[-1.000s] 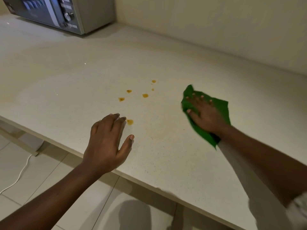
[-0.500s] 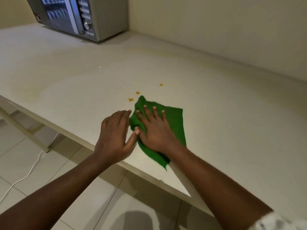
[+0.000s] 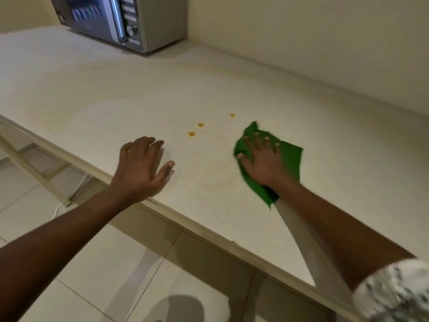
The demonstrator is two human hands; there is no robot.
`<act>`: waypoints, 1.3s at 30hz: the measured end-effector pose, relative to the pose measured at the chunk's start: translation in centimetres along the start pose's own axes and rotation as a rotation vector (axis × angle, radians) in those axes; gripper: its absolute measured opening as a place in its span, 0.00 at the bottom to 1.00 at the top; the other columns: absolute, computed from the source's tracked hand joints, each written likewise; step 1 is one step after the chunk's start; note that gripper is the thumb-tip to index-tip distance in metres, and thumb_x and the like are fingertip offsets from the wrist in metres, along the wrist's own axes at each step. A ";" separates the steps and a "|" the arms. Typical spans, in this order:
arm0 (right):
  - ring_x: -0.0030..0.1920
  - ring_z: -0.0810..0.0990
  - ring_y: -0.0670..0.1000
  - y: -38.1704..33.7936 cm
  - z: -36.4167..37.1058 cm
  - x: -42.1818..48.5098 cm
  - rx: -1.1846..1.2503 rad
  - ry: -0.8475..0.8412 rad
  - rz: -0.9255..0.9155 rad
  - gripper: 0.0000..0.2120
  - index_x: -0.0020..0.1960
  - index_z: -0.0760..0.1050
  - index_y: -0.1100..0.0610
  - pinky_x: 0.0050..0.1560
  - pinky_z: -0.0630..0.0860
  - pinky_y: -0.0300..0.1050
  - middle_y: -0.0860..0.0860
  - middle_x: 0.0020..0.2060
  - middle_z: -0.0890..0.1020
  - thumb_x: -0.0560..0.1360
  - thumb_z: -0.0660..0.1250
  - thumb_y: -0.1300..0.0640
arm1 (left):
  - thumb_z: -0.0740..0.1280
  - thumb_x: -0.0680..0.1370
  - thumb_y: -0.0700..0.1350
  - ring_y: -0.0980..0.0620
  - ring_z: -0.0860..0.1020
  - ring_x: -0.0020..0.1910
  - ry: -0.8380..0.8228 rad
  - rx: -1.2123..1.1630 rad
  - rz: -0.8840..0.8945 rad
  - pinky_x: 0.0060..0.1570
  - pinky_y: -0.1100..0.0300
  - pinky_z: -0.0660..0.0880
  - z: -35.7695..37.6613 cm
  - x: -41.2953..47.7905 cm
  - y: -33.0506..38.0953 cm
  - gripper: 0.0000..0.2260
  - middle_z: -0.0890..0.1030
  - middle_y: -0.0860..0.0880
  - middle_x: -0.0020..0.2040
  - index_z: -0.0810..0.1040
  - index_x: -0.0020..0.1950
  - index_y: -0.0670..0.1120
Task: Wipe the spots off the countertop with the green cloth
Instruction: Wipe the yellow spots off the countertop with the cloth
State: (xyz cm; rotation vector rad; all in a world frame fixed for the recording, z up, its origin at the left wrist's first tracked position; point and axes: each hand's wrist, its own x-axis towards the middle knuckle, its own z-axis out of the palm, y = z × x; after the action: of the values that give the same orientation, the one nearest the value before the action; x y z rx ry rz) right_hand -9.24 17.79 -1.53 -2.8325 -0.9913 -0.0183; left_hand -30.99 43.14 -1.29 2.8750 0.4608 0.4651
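The green cloth [image 3: 290, 156] lies flat on the pale countertop [image 3: 116, 94], pressed down by my right hand [image 3: 262, 163] with fingers spread on top of it. Three orange-brown spots mark the countertop to the cloth's left: one [image 3: 191, 133] nearest me, one [image 3: 201, 125] just beyond it, and one [image 3: 232, 115] farther back. My left hand [image 3: 141, 168] rests palm down near the counter's front edge, fingers apart, holding nothing, left of the spots.
A silver microwave [image 3: 120, 19] stands at the back left corner against the wall. The counter's front edge [image 3: 209, 231] runs diagonally below my arms, with tiled floor and a white cable [image 3: 69, 198] beneath it.
My right hand has slid the cloth back to the right, away from my left hand. The spots nearest the front are gone since a second ago; three stay. My left hand stays flat.
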 end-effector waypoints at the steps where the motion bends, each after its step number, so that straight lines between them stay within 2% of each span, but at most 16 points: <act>1: 0.82 0.56 0.63 -1.2 0.4 -1.6 0.011 -0.015 -0.134 0.31 0.82 0.57 0.52 0.80 0.51 0.67 0.58 0.83 0.58 0.84 0.49 0.38 | 0.53 0.78 0.64 0.41 0.68 0.73 -0.005 0.023 0.008 0.71 0.42 0.61 -0.1 0.4 -0.8 0.34 0.73 0.39 0.72 0.71 0.74 0.41; 4: 0.83 0.52 0.57 -1.5 0.8 -5.1 0.032 -0.079 -0.390 0.32 0.83 0.56 0.46 0.81 0.47 0.62 0.50 0.84 0.55 0.83 0.47 0.35 | 0.55 0.78 0.63 0.42 0.69 0.73 -0.019 0.033 0.054 0.71 0.42 0.62 0.2 1.1 -2.1 0.32 0.73 0.41 0.71 0.71 0.73 0.42; 7: 0.82 0.57 0.57 2.2 -0.3 -2.1 0.040 -0.050 -0.425 0.30 0.81 0.62 0.49 0.81 0.51 0.60 0.53 0.82 0.61 0.83 0.52 0.39 | 0.56 0.78 0.63 0.43 0.70 0.73 -0.011 -0.003 0.078 0.70 0.43 0.62 0.8 1.3 -2.6 0.31 0.74 0.43 0.70 0.72 0.73 0.43; 9: 0.81 0.61 0.60 4.8 -0.9 2.2 0.011 -0.008 -0.299 0.29 0.80 0.65 0.53 0.80 0.55 0.62 0.57 0.80 0.64 0.82 0.53 0.42 | 0.56 0.78 0.63 0.44 0.69 0.73 -0.008 -0.017 0.088 0.70 0.44 0.62 1.1 1.4 -2.9 0.31 0.74 0.44 0.70 0.72 0.73 0.44; 13: 0.82 0.53 0.64 6.5 -0.5 12.2 -0.017 -0.024 0.085 0.30 0.83 0.53 0.49 0.80 0.49 0.68 0.58 0.83 0.55 0.85 0.49 0.39 | 0.57 0.79 0.63 0.44 0.69 0.73 0.008 -0.032 0.110 0.69 0.45 0.63 1.5 1.5 -3.1 0.30 0.74 0.44 0.71 0.72 0.73 0.44; 15: 0.82 0.51 0.66 4.4 -0.1 16.0 0.007 -0.062 0.152 0.32 0.84 0.50 0.49 0.79 0.46 0.69 0.58 0.84 0.52 0.84 0.47 0.36 | 0.56 0.79 0.63 0.44 0.69 0.73 0.027 -0.044 0.112 0.69 0.45 0.63 1.6 1.4 -3.2 0.31 0.74 0.45 0.71 0.71 0.74 0.44; 17: 0.82 0.52 0.66 1.1 0.1 18.3 0.017 -0.079 0.130 0.34 0.83 0.51 0.50 0.79 0.47 0.69 0.58 0.83 0.53 0.83 0.47 0.35 | 0.56 0.79 0.63 0.44 0.70 0.73 0.070 -0.070 0.123 0.69 0.45 0.64 1.7 1.5 -3.2 0.32 0.73 0.44 0.72 0.68 0.76 0.43; 19: 0.82 0.54 0.64 -3.2 0.3 19.2 0.011 -0.083 0.027 0.33 0.82 0.56 0.49 0.80 0.48 0.68 0.58 0.83 0.56 0.82 0.48 0.35 | 0.56 0.79 0.63 0.44 0.69 0.74 0.123 -0.100 0.126 0.69 0.45 0.64 1.8 1.4 -3.3 0.33 0.71 0.44 0.74 0.65 0.78 0.43; 22: 0.81 0.59 0.61 -10.4 0.7 17.7 0.001 -0.062 -0.258 0.28 0.78 0.65 0.46 0.79 0.52 0.66 0.55 0.81 0.62 0.81 0.52 0.37 | 0.55 0.80 0.63 0.43 0.67 0.75 0.203 -0.125 0.116 0.71 0.44 0.62 1.9 1.3 -3.2 0.34 0.69 0.43 0.76 0.62 0.80 0.42; 25: 0.82 0.55 0.62 -15.8 1.6 12.9 -0.002 -0.116 -0.546 0.29 0.80 0.61 0.46 0.79 0.48 0.68 0.55 0.83 0.59 0.82 0.53 0.38 | 0.55 0.80 0.63 0.41 0.67 0.75 0.257 -0.127 0.117 0.71 0.43 0.62 1.9 1.2 -3.3 0.35 0.68 0.40 0.77 0.62 0.79 0.40; 28: 0.83 0.50 0.62 -14.8 2.9 6.1 -0.005 -0.128 -0.760 0.30 0.83 0.57 0.47 0.81 0.44 0.66 0.54 0.84 0.54 0.83 0.53 0.39 | 0.56 0.80 0.62 0.41 0.68 0.74 0.281 -0.128 0.140 0.70 0.44 0.63 2.1 1.3 -3.5 0.34 0.69 0.40 0.76 0.64 0.78 0.39; 31: 0.84 0.50 0.57 -8.1 2.6 2.1 0.017 -0.116 -0.832 0.29 0.83 0.56 0.45 0.82 0.45 0.61 0.50 0.84 0.55 0.84 0.53 0.39 | 0.56 0.80 0.62 0.41 0.68 0.74 0.272 -0.111 0.147 0.70 0.45 0.63 2.2 1.2 -3.6 0.33 0.70 0.41 0.75 0.65 0.78 0.41; 32: 0.84 0.52 0.55 -5.4 1.7 2.0 0.012 -0.104 -0.816 0.29 0.82 0.59 0.46 0.82 0.47 0.61 0.50 0.83 0.57 0.83 0.53 0.39 | 0.55 0.80 0.62 0.41 0.68 0.74 0.267 -0.107 0.147 0.70 0.45 0.63 2.2 1.2 -3.5 0.33 0.70 0.41 0.75 0.66 0.78 0.41; 34: 0.81 0.63 0.55 0.1 -0.2 3.4 0.002 -0.003 -0.737 0.24 0.76 0.72 0.51 0.80 0.58 0.59 0.52 0.79 0.69 0.83 0.58 0.45 | 0.56 0.80 0.62 0.42 0.68 0.74 0.253 -0.106 0.146 0.69 0.45 0.63 2.1 1.1 -3.3 0.33 0.71 0.41 0.74 0.66 0.77 0.41; 36: 0.78 0.69 0.58 5.8 -1.8 5.6 -0.053 0.047 -0.476 0.20 0.71 0.77 0.52 0.76 0.65 0.59 0.55 0.74 0.75 0.82 0.60 0.49 | 0.56 0.80 0.61 0.42 0.68 0.74 0.245 -0.103 0.145 0.69 0.44 0.63 1.9 1.1 -3.2 0.33 0.71 0.41 0.74 0.66 0.77 0.41; 39: 0.82 0.57 0.62 9.2 -2.0 7.6 -0.075 -0.026 0.092 0.28 0.82 0.59 0.50 0.80 0.54 0.64 0.58 0.82 0.60 0.84 0.51 0.41 | 0.56 0.80 0.61 0.42 0.69 0.73 0.242 -0.098 0.143 0.69 0.43 0.63 1.9 1.0 -3.1 0.32 0.71 0.41 0.73 0.66 0.77 0.41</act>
State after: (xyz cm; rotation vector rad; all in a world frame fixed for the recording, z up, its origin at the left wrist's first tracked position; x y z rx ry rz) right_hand 2.50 15.09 -0.34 -2.9514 -0.8825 -0.0087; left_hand -30.26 46.13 -3.49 2.7796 0.2597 0.8407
